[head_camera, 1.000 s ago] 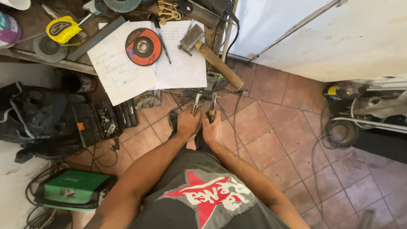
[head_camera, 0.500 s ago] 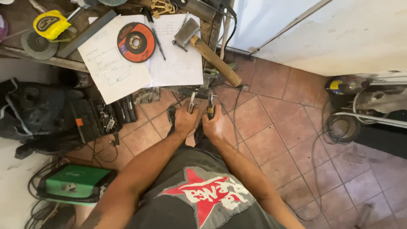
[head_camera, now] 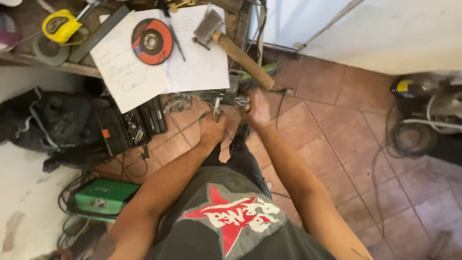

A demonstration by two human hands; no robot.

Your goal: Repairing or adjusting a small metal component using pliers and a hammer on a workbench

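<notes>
My left hand point(head_camera: 211, 129) is closed around a short upright metal piece point(head_camera: 217, 110) just below the bench edge. My right hand point(head_camera: 258, 110) is higher and to the right, with its fingers wrapped on the end of a dark metal fixture point(head_camera: 230, 99) that sticks out from the bench edge. What lies inside the right palm is hidden. A hammer point(head_camera: 240, 57) with a wooden handle lies on the bench above both hands, its handle pointing toward my right hand.
On the bench lie white papers point(head_camera: 197, 67), a round cutting disc point(head_camera: 151, 41), a yellow tape measure point(head_camera: 60, 26) and a tape roll point(head_camera: 47, 48). On the tiled floor sit an open black tool case point(head_camera: 130, 125), a green machine point(head_camera: 103, 200) and, right, coiled cables point(head_camera: 414, 137).
My right hand has risen from beside the left hand up and right to the metal fixture at the bench edge. The left hand stays on its metal piece. The view has shifted slightly.
</notes>
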